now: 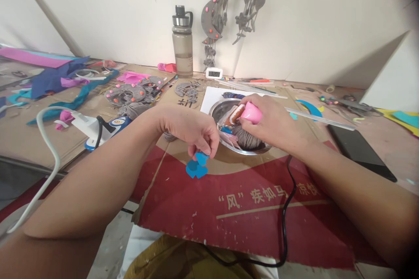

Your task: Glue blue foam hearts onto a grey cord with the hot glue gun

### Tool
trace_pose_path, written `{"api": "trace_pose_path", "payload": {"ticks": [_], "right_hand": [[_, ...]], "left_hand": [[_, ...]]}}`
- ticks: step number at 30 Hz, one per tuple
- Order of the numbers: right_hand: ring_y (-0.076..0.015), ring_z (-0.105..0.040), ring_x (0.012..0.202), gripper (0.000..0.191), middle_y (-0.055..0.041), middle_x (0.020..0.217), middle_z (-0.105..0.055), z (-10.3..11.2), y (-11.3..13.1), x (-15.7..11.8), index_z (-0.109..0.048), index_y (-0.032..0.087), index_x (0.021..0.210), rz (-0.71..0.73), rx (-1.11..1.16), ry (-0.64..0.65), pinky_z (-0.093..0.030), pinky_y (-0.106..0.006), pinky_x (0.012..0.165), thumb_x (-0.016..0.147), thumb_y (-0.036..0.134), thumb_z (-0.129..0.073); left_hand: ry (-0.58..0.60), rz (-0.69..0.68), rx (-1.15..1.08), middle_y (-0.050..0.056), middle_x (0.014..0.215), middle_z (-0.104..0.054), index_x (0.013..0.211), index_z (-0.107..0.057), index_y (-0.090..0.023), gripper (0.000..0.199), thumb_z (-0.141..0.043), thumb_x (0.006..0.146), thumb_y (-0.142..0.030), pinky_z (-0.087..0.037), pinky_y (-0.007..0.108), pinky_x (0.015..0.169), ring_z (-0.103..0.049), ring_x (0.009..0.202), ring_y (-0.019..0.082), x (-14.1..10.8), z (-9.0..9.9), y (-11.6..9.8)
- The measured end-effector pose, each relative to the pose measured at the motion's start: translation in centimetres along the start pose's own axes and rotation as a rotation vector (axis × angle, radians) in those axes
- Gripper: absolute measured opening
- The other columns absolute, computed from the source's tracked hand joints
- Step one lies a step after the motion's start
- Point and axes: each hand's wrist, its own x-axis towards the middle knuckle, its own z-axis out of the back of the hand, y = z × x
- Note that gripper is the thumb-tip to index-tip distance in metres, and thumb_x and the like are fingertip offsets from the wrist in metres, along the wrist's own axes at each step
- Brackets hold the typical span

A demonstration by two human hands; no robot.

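Observation:
My left hand [196,133] is closed in a pinch above the cardboard, with small blue cut-out pieces [196,169] hanging under its fingertips. They look like hearts or petals, and some overlap. My right hand [270,120] reaches over a metal bowl [244,152], its fingers closed round a smooth pink rounded object [251,113] whose kind I cannot make out. Inside the bowl lie a ball of grey yarn [247,138], a brown and white item [236,114] and some plastic-wrapped bits. Part of the bowl is hidden behind my right hand.
A white glue gun [93,128] with a cord stands left of my left forearm. Behind are grey felt pieces [131,93], a water bottle [183,48] and a small digital clock [214,73]. A black phone [360,150] lies right. A black cable [288,209] crosses the red cardboard [248,235].

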Motion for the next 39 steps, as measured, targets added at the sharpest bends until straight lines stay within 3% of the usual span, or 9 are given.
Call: {"api": "trace_pose_path", "payload": {"ticks": [12, 24, 31, 39], "right_hand": [[-0.0276, -0.06, 0.091, 0.026, -0.007, 0.096, -0.068, 0.02, -0.1, 0.02, -0.057, 0.022, 0.097, 0.007, 0.014, 0.006, -0.046, -0.041, 0.08, 0.072, 0.02, -0.055], [-0.0285, -0.06, 0.094, 0.03, -0.0077, 0.101, -0.068, -0.06, -0.12, -0.08, -0.057, 0.021, 0.101, 0.009, -0.012, -0.006, -0.046, -0.042, 0.082, 0.071, 0.021, -0.055], [-0.0289, -0.06, 0.094, 0.029, -0.0073, 0.101, -0.067, -0.05, -0.21, -0.05, -0.057, 0.023, 0.101, 0.015, -0.002, 0.003, -0.045, -0.042, 0.081, 0.072, 0.023, -0.055], [-0.0279, -0.06, 0.092, 0.027, -0.007, 0.098, -0.067, 0.27, 0.21, -0.04, -0.057, 0.022, 0.099, -0.011, 0.011, 0.022, -0.046, -0.042, 0.081, 0.072, 0.021, -0.054]], "left_hand": [[0.068, -0.086, -0.082, 0.002, 0.064, -0.068, 0.091, -0.064, -0.018, 0.016, -0.051, 0.089, -0.026, -0.043, 0.018, 0.045, -0.063, 0.053, 0.011, -0.06, -0.31, -0.07], [0.084, 0.033, -0.111, 0.005, 0.076, -0.073, 0.102, -0.065, -0.019, 0.025, -0.051, 0.087, -0.034, -0.052, 0.025, 0.054, -0.067, 0.06, 0.016, -0.2, -0.38, -0.31], [-0.003, -0.027, -0.139, 0.004, 0.071, -0.073, 0.095, -0.067, -0.017, 0.02, -0.056, 0.085, -0.03, -0.052, 0.023, 0.057, -0.066, 0.057, 0.014, 0.08, -0.53, -0.22], [0.031, -0.029, -0.218, 0.006, 0.077, -0.074, 0.095, -0.066, -0.015, 0.018, -0.061, 0.082, -0.026, -0.055, 0.025, 0.065, -0.069, 0.065, 0.015, 0.2, -0.35, 0.19]]}}
